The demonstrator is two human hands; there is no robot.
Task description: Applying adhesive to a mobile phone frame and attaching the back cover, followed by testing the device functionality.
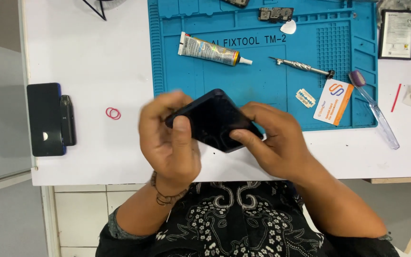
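A dark smartphone [213, 120] is held tilted above the near edge of a blue repair mat [262, 81]. My left hand [170, 140] grips its left end, thumb pressed on the glass. Its right end is held by my right hand [274, 140], whose thumb lies along the lower edge. The fingers behind the phone are hidden.
On the mat lie a glue tube [209, 49], a metal screwdriver [301, 67], a razor blade [305, 98], an orange-and-white card [333, 102] and a white pick [288, 27]. A toothbrush [374, 109], a phone battery [396, 34], red rubber bands [113, 113] and a black phone [46, 119] lie on the white table [86, 57].
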